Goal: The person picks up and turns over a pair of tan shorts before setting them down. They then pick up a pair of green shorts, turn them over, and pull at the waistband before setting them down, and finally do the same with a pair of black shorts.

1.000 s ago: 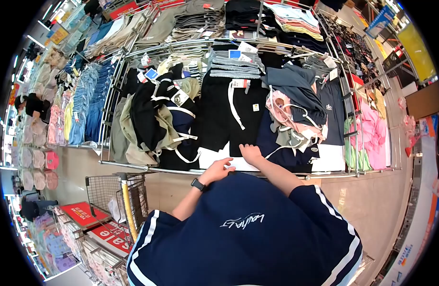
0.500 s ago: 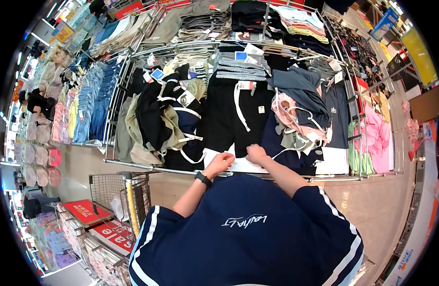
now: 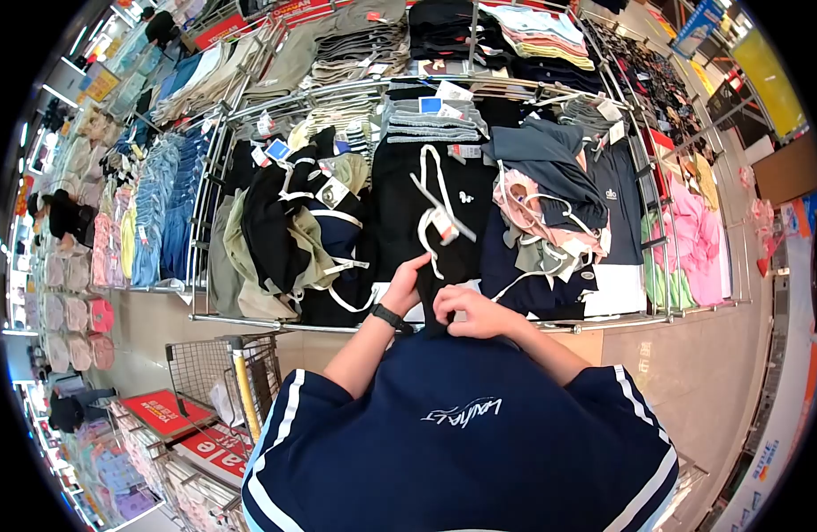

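Black drawstring pants (image 3: 395, 208) lie on the middle stack of the rack, with a looped white drawstring (image 3: 429, 168), a hanging paper tag (image 3: 442, 223) and a small white print. A strip of their black fabric is drawn down toward my body between my hands. My left hand (image 3: 403, 285) is closed at the left side of that strip, its thumb side by the drawstring's end. On the right, my right hand (image 3: 471, 312) pinches the strip's lower part, fingers curled. White sheet shows in part beneath the pants.
Rumpled black and olive garments (image 3: 289, 222) lie left of the pants, and a grey and pink heap (image 3: 550, 191) lies to the right. A metal rail (image 3: 550, 326) runs along the rack's front. A shopping cart (image 3: 222, 368) stands at lower left.
Both hands, apart at the stack's front edge before, have now gathered black fabric between them. The drawstring and tag have shifted, and less white sheet shows. The view has moved slightly.
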Demonstrator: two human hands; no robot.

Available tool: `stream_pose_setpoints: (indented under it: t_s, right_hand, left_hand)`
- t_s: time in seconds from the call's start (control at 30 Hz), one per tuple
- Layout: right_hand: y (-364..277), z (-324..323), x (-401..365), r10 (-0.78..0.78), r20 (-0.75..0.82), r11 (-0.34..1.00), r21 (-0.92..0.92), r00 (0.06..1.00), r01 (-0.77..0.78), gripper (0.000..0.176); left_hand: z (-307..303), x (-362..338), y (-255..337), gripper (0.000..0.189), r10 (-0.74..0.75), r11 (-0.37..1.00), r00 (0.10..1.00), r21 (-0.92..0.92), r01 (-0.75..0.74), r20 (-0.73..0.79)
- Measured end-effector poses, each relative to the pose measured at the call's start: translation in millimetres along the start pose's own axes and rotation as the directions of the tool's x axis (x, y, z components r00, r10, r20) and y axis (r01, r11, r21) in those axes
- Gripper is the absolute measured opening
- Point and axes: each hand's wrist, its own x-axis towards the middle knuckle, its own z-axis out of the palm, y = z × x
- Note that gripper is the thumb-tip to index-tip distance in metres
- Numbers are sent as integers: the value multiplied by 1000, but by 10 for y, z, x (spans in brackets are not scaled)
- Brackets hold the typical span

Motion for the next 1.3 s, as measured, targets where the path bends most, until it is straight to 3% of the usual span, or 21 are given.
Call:
stream_pose_setpoints:
  t_s: [0.03, 0.1, 0.13, 0.17, 0.27, 0.37, 0.43, 0.47, 0.53, 0.57, 0.6, 0.67, 0.73, 0.83, 0.87, 0.9, 0.97, 1.03, 1.13, 1.23, 1.3]
  right_hand:
    - [70, 44, -10, 0, 22, 999, -35, 1000, 1, 12]
    - [141, 90, -72, 329, 3, 914, 252, 944, -319, 25]
    - [281, 98, -102, 563, 59, 724, 446, 824, -527, 44]
    - [428, 50, -148, 705, 166, 545, 495, 689, -677, 40]
    - [514, 58, -313, 692, 144, 494, 620, 708, -609, 52]
    - [450, 167, -267, 595, 61, 222, 946, 802, -236, 39]
    - [511, 178, -103, 598, -92, 281, 954, 796, -100, 29]
    - [431, 188, -12, 708, -154, 364, 916, 689, -169, 9]
    - [232, 195, 107, 685, -284, 582, 767, 670, -269, 13]
    - [168, 188, 136, 655, -349, 675, 669, 670, -311, 14]
    - [113, 185, 131, 671, -332, 659, 676, 663, -329, 19]
    - [240, 190, -45, 594, -226, 501, 855, 772, -135, 25]
    - [46, 108, -43, 503, -123, 257, 966, 856, -12, 36]
    - [68, 126, -12, 561, -174, 240, 970, 809, 42, 38]
    - [80, 110, 50, 626, -262, 380, 925, 735, 6, 34]
    - [104, 71, 84, 663, -286, 425, 904, 692, -33, 29]
    - [101, -16, 100, 635, -314, 367, 927, 706, 82, 25]
    - [7, -118, 100, 611, -246, 233, 964, 752, 127, 31]
    - [-155, -263, 55, 558, -164, 98, 987, 814, 131, 39]
    - [-227, -287, -1, 493, -98, -13, 993, 864, 120, 40]
    - [-170, -279, -46, 443, -67, -83, 990, 894, 115, 41]
  left_hand:
    - [-16, 59, 15, 35, 52, 982, 995, 187, -35, -85]
    - [4, 40, 81, 32, 27, 998, 999, 50, -25, -38]
    - [139, -94, 158, 31, 22, 996, 1000, 86, -24, 13]
    - [262, -234, 229, 31, 16, 992, 998, 121, -23, 62]
    - [580, -552, 254, 28, 6, 977, 995, 212, -28, 101]
    - [591, -597, 36, 28, -5, 976, 998, 218, -10, 66]
    - [414, -552, -51, 26, -9, 974, 998, 225, -5, 61]
    - [345, -564, -84, 25, -37, 990, 996, 140, 26, 76]
    - [344, -643, -74, 24, -90, 995, 989, -23, 93, 116]
    - [354, -662, -95, 23, 11, 999, 997, 36, -14, 70]
    - [370, -672, -127, 23, 112, 988, 993, 102, -114, 28]
    - [397, -668, -169, 23, 323, 900, 946, 313, -303, -15]
    - [461, -704, -81, 23, 344, 795, 939, 527, -300, 15]
    - [452, -679, -114, 23, 362, 674, 931, 675, -299, 50]
    - [433, -647, -148, 23, 385, 636, 920, 701, -324, 76]
    - [420, -635, -180, 23, 323, 742, 946, 617, -261, 12]
    - [353, -622, -232, 24, 172, 900, 981, 418, -122, -84]
    - [149, -522, -267, 26, 111, 993, 986, 17, -114, 126]
    - [47, -567, -129, 49, 142, 915, 897, -401, 42, 419]
    - [412, -698, 44, 46, 167, 885, 980, -455, -99, 112]
    - [224, -511, 58, 46, 277, 868, 959, -444, -223, 59]
